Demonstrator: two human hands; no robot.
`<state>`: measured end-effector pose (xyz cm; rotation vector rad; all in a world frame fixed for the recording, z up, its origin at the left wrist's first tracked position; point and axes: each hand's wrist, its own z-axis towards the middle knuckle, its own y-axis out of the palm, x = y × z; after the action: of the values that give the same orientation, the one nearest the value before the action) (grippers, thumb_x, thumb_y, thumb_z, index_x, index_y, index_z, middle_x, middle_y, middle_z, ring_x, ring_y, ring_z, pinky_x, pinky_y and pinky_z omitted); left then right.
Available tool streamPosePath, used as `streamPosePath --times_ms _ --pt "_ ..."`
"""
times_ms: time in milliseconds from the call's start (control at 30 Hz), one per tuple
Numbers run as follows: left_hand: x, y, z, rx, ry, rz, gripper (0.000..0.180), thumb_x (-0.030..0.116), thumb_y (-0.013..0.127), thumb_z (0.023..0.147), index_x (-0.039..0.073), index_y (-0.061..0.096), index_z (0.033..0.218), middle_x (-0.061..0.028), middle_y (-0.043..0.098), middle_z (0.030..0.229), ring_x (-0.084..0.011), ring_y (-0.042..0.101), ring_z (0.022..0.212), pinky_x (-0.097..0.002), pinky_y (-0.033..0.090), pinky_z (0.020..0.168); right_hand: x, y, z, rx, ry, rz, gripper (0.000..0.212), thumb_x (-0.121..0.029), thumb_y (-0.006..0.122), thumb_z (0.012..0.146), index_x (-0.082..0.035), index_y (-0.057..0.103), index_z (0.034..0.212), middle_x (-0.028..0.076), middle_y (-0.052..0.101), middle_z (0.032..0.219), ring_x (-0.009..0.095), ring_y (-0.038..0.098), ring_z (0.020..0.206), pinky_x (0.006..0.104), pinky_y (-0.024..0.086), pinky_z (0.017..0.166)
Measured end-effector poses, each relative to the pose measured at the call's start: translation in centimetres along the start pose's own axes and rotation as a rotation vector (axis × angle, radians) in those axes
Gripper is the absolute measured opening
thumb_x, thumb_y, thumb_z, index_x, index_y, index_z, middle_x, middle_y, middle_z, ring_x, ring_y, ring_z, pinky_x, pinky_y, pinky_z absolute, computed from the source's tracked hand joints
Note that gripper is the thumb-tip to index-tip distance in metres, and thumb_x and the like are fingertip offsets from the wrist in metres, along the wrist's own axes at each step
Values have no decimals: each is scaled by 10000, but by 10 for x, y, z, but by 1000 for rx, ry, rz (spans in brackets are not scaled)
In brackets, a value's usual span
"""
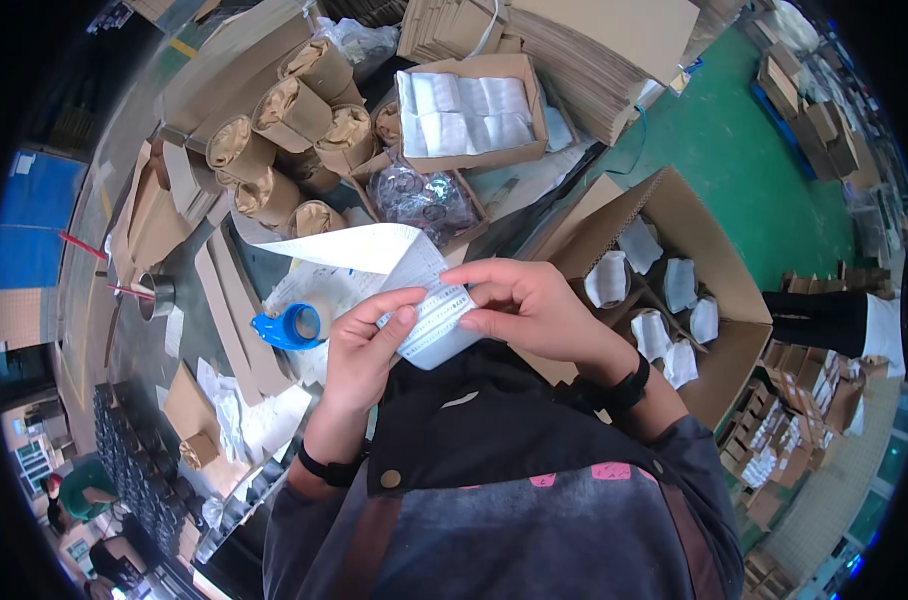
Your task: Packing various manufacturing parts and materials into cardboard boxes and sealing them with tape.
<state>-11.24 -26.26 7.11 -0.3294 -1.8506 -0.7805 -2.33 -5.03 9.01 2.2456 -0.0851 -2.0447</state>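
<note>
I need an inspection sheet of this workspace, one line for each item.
Surface: worktable, mostly covered.
Job's things: white label sheet held by both hands, its strip curling up to the left.
Clutter: paper-wrapped rolls, blue tape dispenser, box of white packets, cardboard pieces.
Hands: left hand and right hand pinch the sheet.
Cables: nothing seen.
Surroundings: open carton with wrapped items on the right, green floor.

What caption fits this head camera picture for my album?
Left hand and right hand hold a white label sheet beside a blue tape dispenser.
</note>
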Motion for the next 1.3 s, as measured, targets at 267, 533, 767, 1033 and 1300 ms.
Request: streamPosePath --times_ms 267,533,767,1033,1300 --pt "-10 -9 -3 -72 -212 -171 694 460 219 1034 -122 559 1200 -240 585 1223 -289 570 1155 -398 416 1031 -1 -2 -7 111 -329 -423 206 -44 690 835 -37 696 1041 99 717 923 148 689 812 277 537 727" --pt "-19 13 5 -178 -270 -89 742 480 161 1030 -124 552 1213 -225 593 1225 -263 569 1159 -358 413 1023 4 -11 -33 215 -81 -204 183 -58 698 836 -26 699 1016 85 711 927 141 667 835 279 527 728" --pt "-34 10 9 -33 -311 -61 698 489 224 1028 -91 553 1234 -192 616 1189 -222 585 1110 -295 441 902 9 -14 -59 376 -329 -234 104 10 709 802 -38 704 895 126 676 1051 179 663 909 290 522 777" --pt "-55 -40 -5 156 -37 -74 316 36 605 914 20 574 1228 -134 623 1185 -212 617 1064 -351 491 944 84 -172 -111 573 193 -686 153 2 710 740 -5 652 881 91 667 795 176 655 745 295 524 688" --pt "-68 -2 -44 178 -39 -348 683 -33 642 826 94 366 1437 -164 487 1368 -297 531 1214 -456 424 1050 110 -142 -109 642 144 -1003 424 -157 842 619 -67 526 887 110 568 907 317 574 799 399 482 700"
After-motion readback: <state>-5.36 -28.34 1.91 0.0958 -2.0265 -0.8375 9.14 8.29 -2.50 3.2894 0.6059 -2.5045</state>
